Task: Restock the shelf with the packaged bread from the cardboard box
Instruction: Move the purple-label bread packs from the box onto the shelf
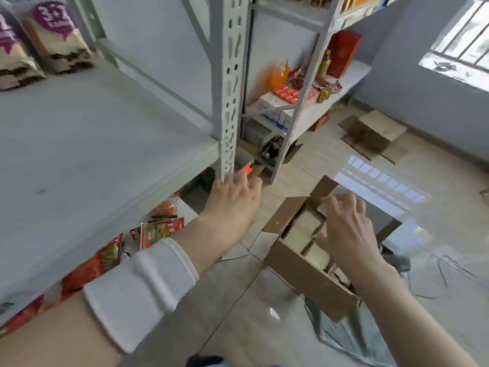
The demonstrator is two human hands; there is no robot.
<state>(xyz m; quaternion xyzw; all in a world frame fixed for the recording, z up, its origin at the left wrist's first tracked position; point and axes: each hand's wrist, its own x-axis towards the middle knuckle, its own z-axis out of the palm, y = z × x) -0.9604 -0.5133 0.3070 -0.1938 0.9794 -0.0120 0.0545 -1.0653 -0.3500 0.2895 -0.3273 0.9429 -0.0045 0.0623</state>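
An open cardboard box (304,276) stands on the tiled floor at lower right, with several pale packaged bread loaves (304,229) inside. My right hand (346,226) hovers over the box, fingers spread and holding nothing. My left hand (232,202), with a white wristband on the forearm, reaches past the shelf's front corner post with relaxed fingers, holding nothing. The grey shelf board (87,144) fills the left; two bread packs with purple labels (55,35) stand at its far left back.
The perforated shelf post (229,88) rises beside my left hand. Red snack packets (158,230) lie on the lower shelf. A second shelf unit (296,96) with boxes and bottles stands behind. Another open carton (373,133) sits on the floor, plastic wrap (352,337) under the box.
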